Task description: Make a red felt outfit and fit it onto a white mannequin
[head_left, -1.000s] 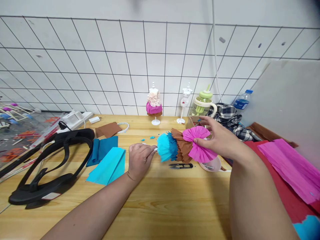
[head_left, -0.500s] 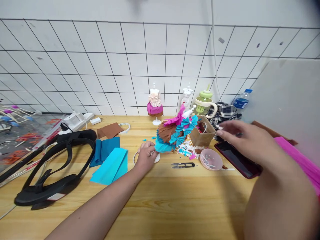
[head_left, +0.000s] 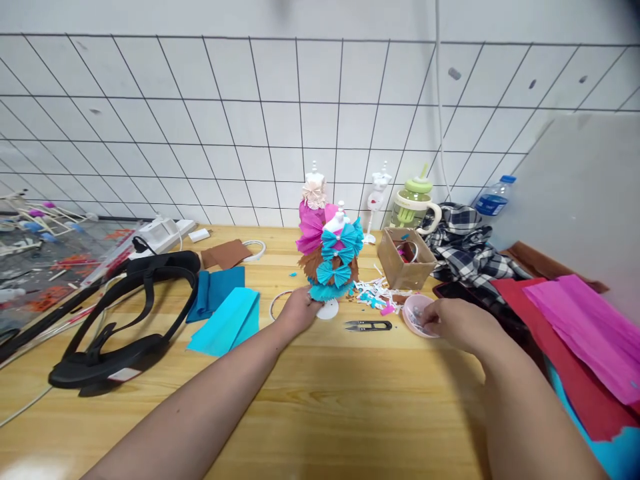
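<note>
A small mannequin stand wearing a paper dress (head_left: 333,257) of pink, brown and turquoise ruffles with turquoise bows stands upright on the wooden table (head_left: 320,400). My left hand (head_left: 299,311) grips its white round base at the lower left. My right hand (head_left: 453,323) reaches into a small pink dish (head_left: 413,309) with its fingers curled over the rim; what they touch is hidden. Black thread snips (head_left: 369,325) lie between my two hands.
Behind stand two more small mannequins (head_left: 314,189), a green mug (head_left: 415,203), a cardboard box (head_left: 403,263), a water bottle (head_left: 493,198) and checked cloth. Turquoise paper sheets (head_left: 225,320) and a black strap device (head_left: 127,320) lie left. Pink and red paper (head_left: 585,333) fills the right.
The paper dress went from lying sideways in both hands to standing upright on its base. My right hand let go of it, swung right, then came down to the pink dish.
</note>
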Demonstrator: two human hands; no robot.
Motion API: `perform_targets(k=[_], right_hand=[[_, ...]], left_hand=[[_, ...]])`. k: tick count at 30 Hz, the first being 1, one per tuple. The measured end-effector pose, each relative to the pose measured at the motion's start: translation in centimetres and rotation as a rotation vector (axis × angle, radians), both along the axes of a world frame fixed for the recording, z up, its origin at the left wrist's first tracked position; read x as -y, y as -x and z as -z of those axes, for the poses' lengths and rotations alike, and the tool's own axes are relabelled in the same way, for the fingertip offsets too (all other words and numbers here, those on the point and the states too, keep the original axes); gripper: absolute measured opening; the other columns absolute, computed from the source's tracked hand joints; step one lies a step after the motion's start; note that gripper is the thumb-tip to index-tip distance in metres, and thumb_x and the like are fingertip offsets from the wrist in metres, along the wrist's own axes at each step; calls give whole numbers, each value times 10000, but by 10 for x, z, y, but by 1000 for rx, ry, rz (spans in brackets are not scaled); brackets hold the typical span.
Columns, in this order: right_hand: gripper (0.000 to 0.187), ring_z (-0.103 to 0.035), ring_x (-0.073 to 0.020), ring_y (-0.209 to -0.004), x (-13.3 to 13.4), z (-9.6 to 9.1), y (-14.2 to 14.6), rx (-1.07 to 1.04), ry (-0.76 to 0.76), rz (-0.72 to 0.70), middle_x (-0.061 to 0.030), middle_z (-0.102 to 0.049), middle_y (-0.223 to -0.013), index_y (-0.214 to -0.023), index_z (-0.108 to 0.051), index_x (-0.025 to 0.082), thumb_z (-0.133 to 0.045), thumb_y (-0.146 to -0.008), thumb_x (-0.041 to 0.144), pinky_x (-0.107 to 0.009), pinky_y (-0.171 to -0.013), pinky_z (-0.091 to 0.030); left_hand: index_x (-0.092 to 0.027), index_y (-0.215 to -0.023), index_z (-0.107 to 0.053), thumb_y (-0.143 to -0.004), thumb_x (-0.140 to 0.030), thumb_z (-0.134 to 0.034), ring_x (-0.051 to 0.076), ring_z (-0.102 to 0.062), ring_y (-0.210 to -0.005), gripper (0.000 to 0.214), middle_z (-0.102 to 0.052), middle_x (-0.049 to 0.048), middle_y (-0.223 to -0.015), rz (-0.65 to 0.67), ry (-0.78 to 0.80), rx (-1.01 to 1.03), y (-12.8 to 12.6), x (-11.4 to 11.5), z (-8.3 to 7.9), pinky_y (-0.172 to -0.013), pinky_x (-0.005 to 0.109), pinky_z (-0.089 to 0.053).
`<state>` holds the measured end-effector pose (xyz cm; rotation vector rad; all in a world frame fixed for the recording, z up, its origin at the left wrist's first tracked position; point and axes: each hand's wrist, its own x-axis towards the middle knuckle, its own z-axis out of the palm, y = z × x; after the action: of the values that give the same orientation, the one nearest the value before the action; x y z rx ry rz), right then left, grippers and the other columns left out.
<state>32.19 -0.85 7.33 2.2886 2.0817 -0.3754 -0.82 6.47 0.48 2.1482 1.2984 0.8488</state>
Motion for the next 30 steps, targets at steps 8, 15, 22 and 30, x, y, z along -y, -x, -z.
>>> perform_targets(k=[8, 15, 22, 30], right_hand=[[255, -655, -251, -817, -6, -1, 8, 32, 95, -129, -65, -735, -879, -854, -786, 316, -581, -713, 265, -312, -642, -397], [232, -650, -222, -786, -7, 0, 8, 19, 53, -141, -46, -731, -848, -852, -775, 304, -589, -729, 242, -284, -608, -356], [215, -642, -208, -733, 1, -20, 25, 75, -74, -97, -71, -723, -803, -867, -745, 251, -533, -837, 276, -268, -549, -287], [488, -671, -211, -922, 43, -23, 111, -416, -223, -372, -52, -712, -1110, -1343, -517, 257, -577, -862, 312, -300, -754, -457]], left_hand=[[-187, -872, -700, -832, -340, -562, 253, -616, -908, 209, -698, 86, -931, -61, -43, -127, 0, 13, -20, -789, 342, -454], [-238, -1009, -665, -766, -342, -660, 332, -574, -1017, 264, -672, 106, -1036, -180, 12, -722, 38, 51, -61, -812, 419, -383], [-211, -854, -617, -846, -205, -491, 254, -576, -966, 126, -662, 73, -965, -29, 116, -678, 54, 64, -58, -766, 346, -375], [-233, -967, -420, -982, -337, -329, 156, -618, -883, 138, -708, 6, -942, 306, 432, -46, 22, 92, -68, -782, 272, -429]])
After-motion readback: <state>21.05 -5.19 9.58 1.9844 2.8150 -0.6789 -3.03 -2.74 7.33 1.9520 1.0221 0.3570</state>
